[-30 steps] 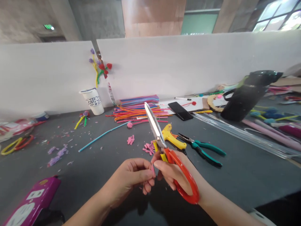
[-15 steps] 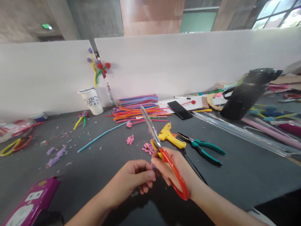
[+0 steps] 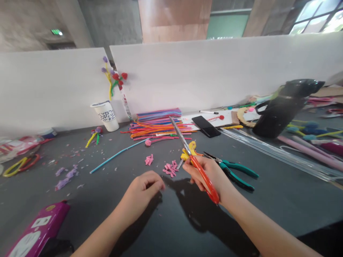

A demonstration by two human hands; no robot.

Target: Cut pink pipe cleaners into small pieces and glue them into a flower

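Note:
My right hand (image 3: 205,175) is closed on the orange-handled scissors (image 3: 201,173), their blades tilted up and away to the left over the yellow glue gun (image 3: 190,150). My left hand (image 3: 146,187) hovers low over the table, fingers curled and thumb pressed in; whatever is between its fingertips, if anything, I cannot make out. Just beyond the hands lie a pile of short pink pieces (image 3: 171,169) and a smaller pink bunch (image 3: 149,160). Behind them rests a pink pipe cleaner with a small coiled ball (image 3: 148,142) at its end.
Teal-handled pliers (image 3: 237,171) lie right of my right hand. Bundled pipe cleaners (image 3: 158,125), a phone (image 3: 205,126) and a paper cup (image 3: 106,116) stand along the back. A black jug (image 3: 284,107) is at right, a purple device (image 3: 40,228) at front left.
My hands have moved apart: the left slightly left, the right up and to the right with the scissors. The pink piece between my left fingertips no longer shows.

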